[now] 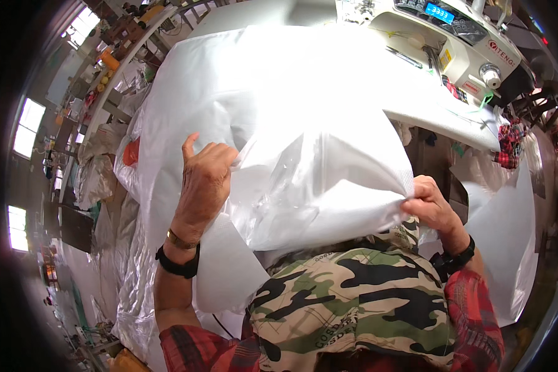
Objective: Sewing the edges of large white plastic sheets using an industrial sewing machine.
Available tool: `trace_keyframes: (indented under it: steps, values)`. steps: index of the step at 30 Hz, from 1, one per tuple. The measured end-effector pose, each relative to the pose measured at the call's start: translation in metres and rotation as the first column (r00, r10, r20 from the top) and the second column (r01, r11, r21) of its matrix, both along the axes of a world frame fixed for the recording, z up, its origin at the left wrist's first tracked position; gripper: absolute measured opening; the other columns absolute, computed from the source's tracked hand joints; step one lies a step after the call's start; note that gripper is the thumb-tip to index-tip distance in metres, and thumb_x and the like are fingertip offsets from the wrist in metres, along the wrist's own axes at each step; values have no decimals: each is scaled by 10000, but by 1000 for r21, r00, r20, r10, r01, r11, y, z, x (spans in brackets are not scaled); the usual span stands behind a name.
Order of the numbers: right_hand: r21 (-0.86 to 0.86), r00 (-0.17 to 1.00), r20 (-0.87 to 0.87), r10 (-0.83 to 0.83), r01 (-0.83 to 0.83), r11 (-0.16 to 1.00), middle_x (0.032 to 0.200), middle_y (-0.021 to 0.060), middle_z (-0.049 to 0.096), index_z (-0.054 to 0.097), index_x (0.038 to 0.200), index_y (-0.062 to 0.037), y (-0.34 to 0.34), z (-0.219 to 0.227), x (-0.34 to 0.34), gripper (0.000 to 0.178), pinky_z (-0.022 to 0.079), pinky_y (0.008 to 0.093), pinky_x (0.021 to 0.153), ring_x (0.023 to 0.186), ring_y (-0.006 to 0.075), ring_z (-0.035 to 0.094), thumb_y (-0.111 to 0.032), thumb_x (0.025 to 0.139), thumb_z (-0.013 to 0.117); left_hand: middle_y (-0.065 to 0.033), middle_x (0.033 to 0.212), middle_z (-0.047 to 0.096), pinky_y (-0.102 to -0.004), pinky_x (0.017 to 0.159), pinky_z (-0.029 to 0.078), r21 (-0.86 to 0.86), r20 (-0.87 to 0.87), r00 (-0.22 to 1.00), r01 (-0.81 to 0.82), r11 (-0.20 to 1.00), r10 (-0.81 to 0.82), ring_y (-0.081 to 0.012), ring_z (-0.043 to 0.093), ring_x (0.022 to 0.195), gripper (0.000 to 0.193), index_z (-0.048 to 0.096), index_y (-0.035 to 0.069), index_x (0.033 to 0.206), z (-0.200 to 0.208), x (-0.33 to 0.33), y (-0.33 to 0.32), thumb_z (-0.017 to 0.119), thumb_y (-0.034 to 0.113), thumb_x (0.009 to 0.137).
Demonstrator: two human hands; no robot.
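A large white plastic sheet (pixel 186 87), glossy and creased, spreads over the table in front of me. My left hand (pixel 209 170) is closed at a raised fold in the sheet's middle, its thumb side pinching the fold while the little finger sticks out. To the right, my right hand (pixel 431 203) pinches the sheet's near right edge between thumb and fingers. Between the hands the material is lifted and wrinkled, with a clear film layer (pixel 285 180) showing. A loose flap (pixel 226 266) of the sheet hangs below my left wrist.
A white sewing machine (pixel 471 59) with a lit display stands at the far right, metal tweezers (pixel 405 57) beside it. Red plaid cloth (pixel 509 144) hangs at the table's right edge. Crumpled clear plastic (pixel 130 279) lies at the left. Camouflage cloth (pixel 353 297) fills the near middle.
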State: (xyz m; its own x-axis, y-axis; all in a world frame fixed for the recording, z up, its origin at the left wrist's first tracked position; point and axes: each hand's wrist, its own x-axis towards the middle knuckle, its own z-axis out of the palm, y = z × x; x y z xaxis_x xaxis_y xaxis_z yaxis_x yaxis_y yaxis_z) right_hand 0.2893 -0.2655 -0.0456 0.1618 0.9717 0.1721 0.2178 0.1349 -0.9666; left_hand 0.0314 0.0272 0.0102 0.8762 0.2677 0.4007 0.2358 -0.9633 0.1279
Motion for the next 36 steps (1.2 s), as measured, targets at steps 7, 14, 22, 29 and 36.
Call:
trace_keyframes:
  steps: [7, 14, 22, 29, 36]
  values:
    - [-290, 727, 649, -224, 508, 811, 609, 186, 600, 594, 653, 22, -15, -87, 14, 355, 443, 382, 533, 534, 313, 585, -258, 867, 638, -91, 751, 541, -481, 1071, 299, -93, -105, 994, 12, 996, -22, -263, 585, 781, 180, 568, 19, 855, -3, 1, -10, 565, -106, 726]
    - [-231, 890, 138, -436, 457, 859, 893, 111, 687, 656, 1061, 67, 34, -41, -8, 300, 473, 248, 582, 713, 118, 613, -210, 950, 621, -88, 786, 583, -476, 1026, 331, -64, -31, 995, 91, 994, -93, -284, 587, 791, 154, 603, 30, 924, 21, 22, -38, 635, -3, 777]
    - [-396, 737, -563, -374, 156, 905, 958, 73, 674, 592, 1184, 16, 67, -72, -26, 366, 437, 209, 564, 679, 91, 587, -251, 938, 634, -124, 722, 562, -347, 570, 406, -393, 37, 978, 202, 897, -205, -279, 514, 615, 96, 618, -20, 809, 26, 43, -54, 689, 42, 825]
    - [-207, 939, -214, -268, 224, 952, 666, -2, 610, 630, 783, -5, 48, 12, -54, 226, 454, 206, 547, 610, 40, 555, -177, 919, 681, 85, 643, 472, -202, 504, 311, -868, -22, 988, 55, 493, -151, 4, 394, 590, 127, 614, 16, 788, 9, 45, -57, 662, 75, 889]
    - [-155, 963, 263, -52, 96, 983, 641, 124, 646, 633, 796, -20, 60, 19, -73, 262, 503, 359, 569, 588, 285, 649, -262, 871, 701, 50, 775, 554, -180, 572, 402, -936, -62, 972, 23, 352, -229, -5, 486, 684, 66, 576, 20, 938, -38, 45, -69, 631, 47, 915]
